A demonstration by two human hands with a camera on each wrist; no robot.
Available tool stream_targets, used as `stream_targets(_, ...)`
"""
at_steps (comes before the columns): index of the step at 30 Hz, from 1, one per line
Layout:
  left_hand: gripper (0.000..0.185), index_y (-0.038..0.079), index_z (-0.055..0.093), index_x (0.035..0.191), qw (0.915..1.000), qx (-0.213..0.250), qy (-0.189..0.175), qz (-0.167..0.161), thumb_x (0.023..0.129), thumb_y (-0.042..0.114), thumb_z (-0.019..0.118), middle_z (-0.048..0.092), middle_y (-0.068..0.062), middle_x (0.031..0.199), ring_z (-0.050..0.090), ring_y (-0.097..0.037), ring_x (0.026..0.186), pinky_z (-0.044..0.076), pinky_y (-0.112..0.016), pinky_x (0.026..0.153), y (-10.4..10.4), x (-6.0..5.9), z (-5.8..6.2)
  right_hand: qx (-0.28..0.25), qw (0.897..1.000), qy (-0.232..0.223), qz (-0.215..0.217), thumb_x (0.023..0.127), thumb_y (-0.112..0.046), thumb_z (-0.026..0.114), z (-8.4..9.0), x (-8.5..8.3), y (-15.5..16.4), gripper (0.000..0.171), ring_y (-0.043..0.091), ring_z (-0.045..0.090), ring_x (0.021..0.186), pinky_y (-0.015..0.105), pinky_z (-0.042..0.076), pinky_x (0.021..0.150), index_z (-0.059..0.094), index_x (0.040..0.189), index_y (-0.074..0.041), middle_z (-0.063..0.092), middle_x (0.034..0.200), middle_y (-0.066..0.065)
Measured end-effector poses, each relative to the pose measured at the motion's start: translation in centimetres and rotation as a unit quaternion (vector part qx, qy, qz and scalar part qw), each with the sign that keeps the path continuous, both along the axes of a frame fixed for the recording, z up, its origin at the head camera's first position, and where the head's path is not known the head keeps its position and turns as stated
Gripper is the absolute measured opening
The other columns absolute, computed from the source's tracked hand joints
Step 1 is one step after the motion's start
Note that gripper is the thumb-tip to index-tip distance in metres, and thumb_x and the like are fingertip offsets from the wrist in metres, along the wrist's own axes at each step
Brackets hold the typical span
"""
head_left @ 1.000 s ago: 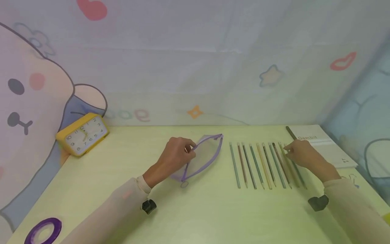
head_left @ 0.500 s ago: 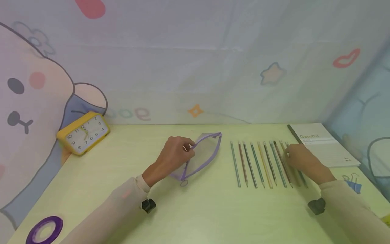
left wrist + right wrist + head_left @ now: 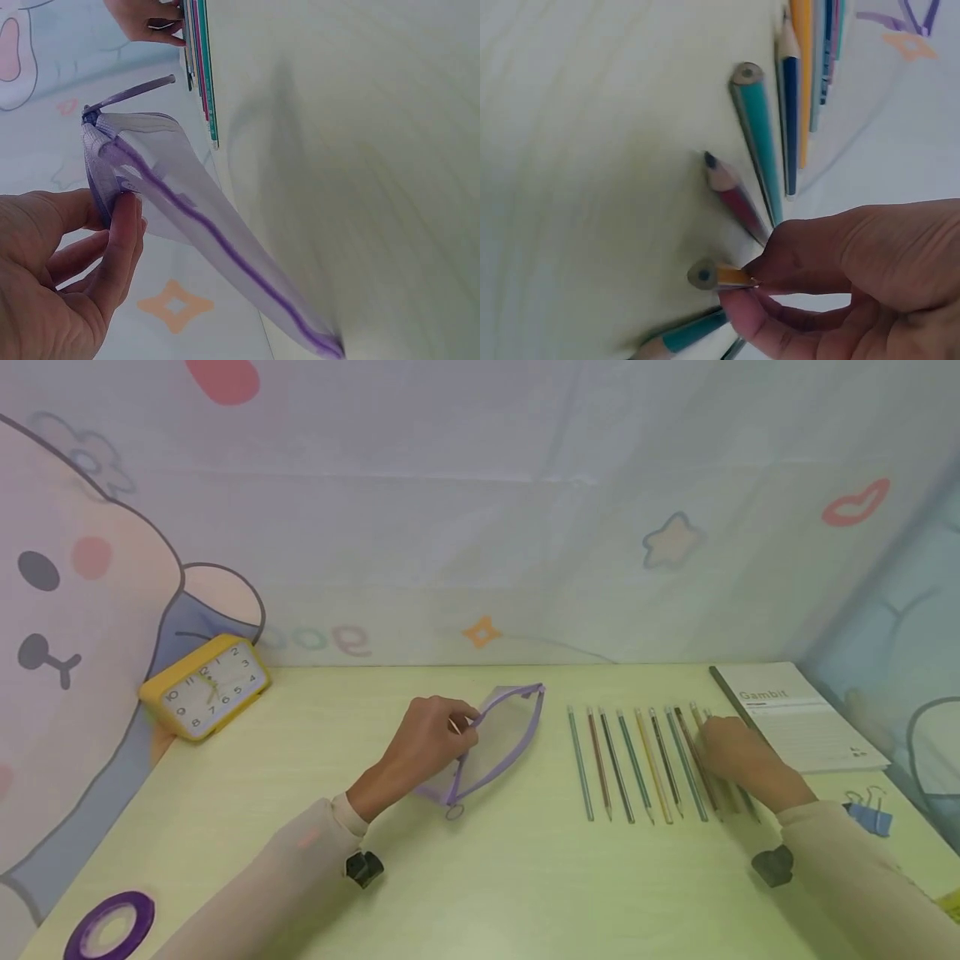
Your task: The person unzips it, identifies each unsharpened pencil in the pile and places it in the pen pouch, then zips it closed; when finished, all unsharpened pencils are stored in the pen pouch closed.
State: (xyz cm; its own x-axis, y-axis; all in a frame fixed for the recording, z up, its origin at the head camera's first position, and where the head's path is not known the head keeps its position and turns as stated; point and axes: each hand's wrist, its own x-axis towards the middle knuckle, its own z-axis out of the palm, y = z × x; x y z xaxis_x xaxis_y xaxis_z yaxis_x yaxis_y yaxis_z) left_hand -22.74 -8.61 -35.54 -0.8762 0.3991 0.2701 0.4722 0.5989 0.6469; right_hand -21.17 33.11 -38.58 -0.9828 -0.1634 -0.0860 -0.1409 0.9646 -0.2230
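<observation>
My left hand (image 3: 426, 737) pinches one side of the opening of a translucent zip pouch (image 3: 217, 225) with purple edging. The pouch gapes on the table, its opening toward the pencils, and a pull ring (image 3: 454, 812) hangs at its near corner. On the right, my right hand (image 3: 738, 752) is over the end of a row of several pencils (image 3: 647, 760). In the right wrist view its thumb and fingers pinch a yellow pencil (image 3: 733, 276), whose far part is hidden by the hand. A dark red pencil (image 3: 735, 202) and a green pencil (image 3: 694, 332) lie either side of it.
A notebook (image 3: 806, 718) lies beyond my right hand, with a blue binder clip (image 3: 870, 818) nearer me. At the left stand a yellow alarm clock (image 3: 206, 689) and, lower, a roll of purple tape (image 3: 141, 922). A printed cloth (image 3: 420, 527) closes off the back.
My right hand has shifted slightly toward me and its fingers have moved down along the pencil. The left hand keeps its pinch on the pouch. More of the binder clip shows.
</observation>
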Motion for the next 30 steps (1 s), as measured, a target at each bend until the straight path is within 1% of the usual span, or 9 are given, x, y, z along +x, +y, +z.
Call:
stream_targets(3,0.028,0.002,0.078,0.108,1.0,-0.001,-0.001,0.0,0.085,0.004,0.063,0.078,-0.01,0.083,0.068,-0.006,0.057,0.05,-0.021,0.055,0.0,0.0,0.0,-0.021,1.0,0.0,0.001,0.091,0.005,0.047,1.0,-0.1,0.1,0.017,0.028,0.058,0.065,0.039,0.049,0.06,0.06,0.095,0.016,0.061,0.078,0.025)
stream_targets(5,0.027,0.002,0.078,0.108,1.0,-0.003,-0.001,-0.001,0.085,0.004,0.063,0.078,-0.01,0.084,0.069,-0.006,0.058,0.051,-0.021,0.055,0.0,0.0,0.0,-0.052,0.999,-0.002,-0.001,0.091,0.002,0.051,2.1,0.0,0.0,0.038,0.034,0.068,0.075,0.044,0.053,0.066,0.055,0.123,0.022,0.067,0.098,0.035)
stream_targets(8,0.026,0.002,0.078,0.108,1.0,-0.001,-0.002,-0.001,0.086,0.004,0.064,0.078,-0.01,0.084,0.07,-0.008,0.059,0.052,-0.021,0.056,0.0,0.0,0.1,-0.115,0.993,-0.006,-0.004,0.097,-0.012,0.057,4.0,0.2,-0.9,0.06,0.03,0.075,0.084,0.048,0.057,0.074,0.038,0.146,0.018,0.066,0.118,0.034)
stream_targets(12,0.026,0.001,0.077,0.108,1.0,0.004,-0.008,-0.003,0.085,0.003,0.063,0.078,-0.011,0.084,0.07,-0.009,0.057,0.052,-0.021,0.055,0.1,0.0,0.3,-0.218,0.976,-0.009,0.007,0.1,-0.021,0.059,6.4,1.0,-3.1,0.063,0.018,0.074,0.089,0.039,0.056,0.082,0.037,0.154,0.001,0.065,0.122,0.023)
stream_targets(17,0.027,-0.001,0.077,0.108,0.9998,0.01,-0.015,-0.008,0.085,0.002,0.062,0.078,-0.012,0.085,0.069,-0.008,0.054,0.05,-0.021,0.053,0.1,-0.1,0.2,-0.349,0.935,-0.055,0.035,0.099,-0.021,0.063,7.6,2.3,-7.0,0.065,0.018,0.072,0.092,0.033,0.051,0.093,0.036,0.158,-0.013,0.06,0.12,0.013)
stream_targets(24,0.027,-0.001,0.077,0.107,0.9997,0.015,-0.019,-0.006,0.085,0.002,0.063,0.078,-0.012,0.082,0.068,-0.008,0.052,0.05,-0.022,0.052,0.2,-0.1,0.3,-0.488,0.852,-0.185,0.05,0.094,-0.015,0.065,4.9,2.4,-14.0,0.074,0.02,0.062,0.104,0.036,0.053,0.095,0.03,0.16,-0.013,0.063,0.113,0.01)
stream_targets(26,0.026,-0.001,0.077,0.107,0.9997,0.014,-0.018,-0.007,0.085,0.002,0.063,0.077,-0.011,0.082,0.069,-0.009,0.052,0.048,-0.022,0.051,0.3,-0.1,0.3,-0.505,0.837,-0.204,0.046,0.094,-0.014,0.065,3.9,2.0,-15.6,0.076,0.022,0.061,0.111,0.037,0.053,0.098,0.027,0.16,-0.013,0.065,0.111,0.01)
stream_targets(28,0.025,-0.001,0.077,0.107,0.9998,0.01,-0.014,-0.009,0.086,0.003,0.064,0.077,-0.011,0.082,0.069,-0.009,0.052,0.048,-0.022,0.051,0.4,-0.2,0.3,-0.512,0.832,-0.212,0.034,0.094,-0.016,0.064,3.1,1.4,-16.9,0.078,0.024,0.063,0.114,0.04,0.051,0.104,0.026,0.161,-0.012,0.068,0.116,0.012)
stream_targets(30,0.024,0.0,0.077,0.106,0.9998,0.006,-0.012,-0.012,0.086,0.004,0.064,0.077,-0.011,0.081,0.069,-0.01,0.053,0.047,-0.022,0.05,0.6,-0.2,0.3,-0.503,0.837,-0.214,0.018,0.094,-0.019,0.064,2.6,0.7,-17.8,0.079,0.026,0.065,0.118,0.043,0.047,0.109,0.023,0.161,-0.01,0.068,0.123,0.016)
